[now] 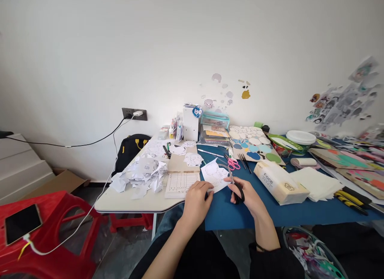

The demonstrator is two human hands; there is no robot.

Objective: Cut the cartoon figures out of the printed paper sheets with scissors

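My right hand [247,195] is closed round the black handles of a pair of scissors [231,174], whose blades point away from me at the right edge of a white sheet of paper [213,173]. Line drawings cover the sheet. At its lower left edge my left hand [198,197] pinches the paper with curled fingers; the thumb side is partly hidden. Just beyond the right hand lie pink-handled scissors [233,164] and dark tweezers [245,162]. A printed grid form [181,183] lies beside my left hand.
A heap of paper scraps [144,173] covers part of the white table at left. On the blue mat [228,215] at right stand a tissue pack [280,182] and yellow-black cutters [351,201]. A scrap basket [315,251] is below. A white cable [108,183] hangs left.
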